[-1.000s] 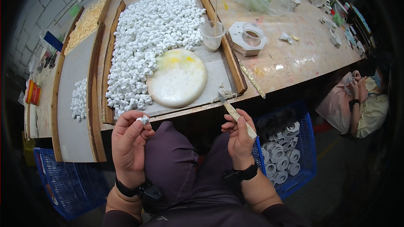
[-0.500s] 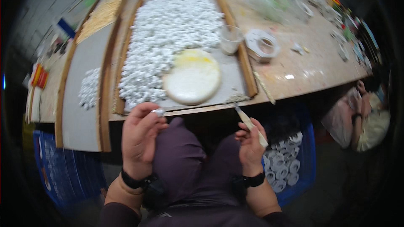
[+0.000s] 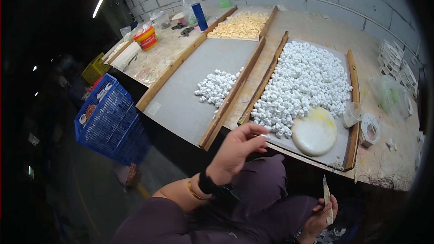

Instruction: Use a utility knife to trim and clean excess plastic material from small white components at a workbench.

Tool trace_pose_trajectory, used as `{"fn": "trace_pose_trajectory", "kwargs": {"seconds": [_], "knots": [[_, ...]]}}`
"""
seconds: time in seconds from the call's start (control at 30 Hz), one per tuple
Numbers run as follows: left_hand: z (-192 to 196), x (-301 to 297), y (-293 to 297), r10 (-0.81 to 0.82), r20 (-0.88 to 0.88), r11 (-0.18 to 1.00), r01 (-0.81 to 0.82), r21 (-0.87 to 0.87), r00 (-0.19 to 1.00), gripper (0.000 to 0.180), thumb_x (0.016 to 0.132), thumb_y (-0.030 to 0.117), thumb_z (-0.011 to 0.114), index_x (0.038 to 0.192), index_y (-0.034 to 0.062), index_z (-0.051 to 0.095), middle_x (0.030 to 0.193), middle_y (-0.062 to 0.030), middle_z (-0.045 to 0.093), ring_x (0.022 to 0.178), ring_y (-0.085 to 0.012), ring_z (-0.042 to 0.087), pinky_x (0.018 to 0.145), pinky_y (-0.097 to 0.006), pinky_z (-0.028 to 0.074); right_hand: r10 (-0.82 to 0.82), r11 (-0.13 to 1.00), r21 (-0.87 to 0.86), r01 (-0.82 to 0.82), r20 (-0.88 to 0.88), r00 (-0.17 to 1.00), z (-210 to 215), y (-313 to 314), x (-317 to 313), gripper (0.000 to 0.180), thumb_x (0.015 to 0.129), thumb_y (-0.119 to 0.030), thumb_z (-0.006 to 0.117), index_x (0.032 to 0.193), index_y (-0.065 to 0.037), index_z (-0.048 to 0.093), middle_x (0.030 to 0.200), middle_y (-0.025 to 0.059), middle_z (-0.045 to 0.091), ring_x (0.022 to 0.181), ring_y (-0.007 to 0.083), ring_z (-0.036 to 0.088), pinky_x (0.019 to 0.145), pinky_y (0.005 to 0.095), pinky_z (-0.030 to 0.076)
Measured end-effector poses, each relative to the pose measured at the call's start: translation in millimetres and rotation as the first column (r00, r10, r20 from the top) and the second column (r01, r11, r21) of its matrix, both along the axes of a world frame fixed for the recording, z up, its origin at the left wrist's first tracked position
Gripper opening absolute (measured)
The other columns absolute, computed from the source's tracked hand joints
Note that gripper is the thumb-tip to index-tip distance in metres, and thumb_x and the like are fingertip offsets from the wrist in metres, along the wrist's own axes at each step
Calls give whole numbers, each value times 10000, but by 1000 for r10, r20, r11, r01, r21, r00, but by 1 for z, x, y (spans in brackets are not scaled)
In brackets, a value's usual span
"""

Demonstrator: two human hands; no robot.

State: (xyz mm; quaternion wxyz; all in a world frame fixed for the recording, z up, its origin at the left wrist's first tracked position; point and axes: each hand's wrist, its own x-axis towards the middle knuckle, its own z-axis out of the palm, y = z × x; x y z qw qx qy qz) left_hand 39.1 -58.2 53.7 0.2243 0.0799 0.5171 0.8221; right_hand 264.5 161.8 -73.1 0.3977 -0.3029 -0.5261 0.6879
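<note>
Head view: left hand (image 3: 233, 153) pinches a white piece (image 3: 263, 136); right hand (image 3: 318, 220) grips a knife (image 3: 326, 193).

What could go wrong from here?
1. The right hand holds the knife tip up, its tip uncovered, beside the right leg; a careless turn might nick it.
2. The left hand has only fingertips on a small white piece near the table edge, so it could slip and drop.
</note>
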Motion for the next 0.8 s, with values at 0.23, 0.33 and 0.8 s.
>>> {"fn": "trace_pose_trajectory", "kwargs": {"seconds": [0.23, 0.33, 0.8], "knots": [[-4, -76, -107, 241, -268, 849, -336, -407, 933, 202, 812, 22, 628, 1012, 25, 599, 883, -53, 615, 752, -119, 599, 696, -244, 513, 7, 993, 120, -9, 16, 1000, 3, -1, 14, 298, 972, -184, 461, 1179, 26, 505, 827, 87, 613, 579, 59, 491, 524, 172, 401], [-19, -108, -151, 258, -322, 736, -401, -545, 911, 203, 778, 40, 634, 978, 29, 606, 850, -38, 591, 730, -119, 583, 650, -244, 509, 59, 994, 92, -61, 32, 998, 20, -7, 6, 290, 944, -144, 459, 1154, 40, 536, 872, 105, 621, 615, 85, 505, 554, 198, 416], [-29, -127, -163, 223, -270, 717, -345, -606, 937, 227, 857, 117, 605, 1071, 44, 590, 945, -31, 589, 780, -112, 579, 664, -237, 496, 208, 977, 71, -200, -123, 970, 36, -5, -6, 518, 972, -368, 441, 1293, 39, 447, 1134, 178, 590, 760, 127, 586, 597, 235, 484]]}}
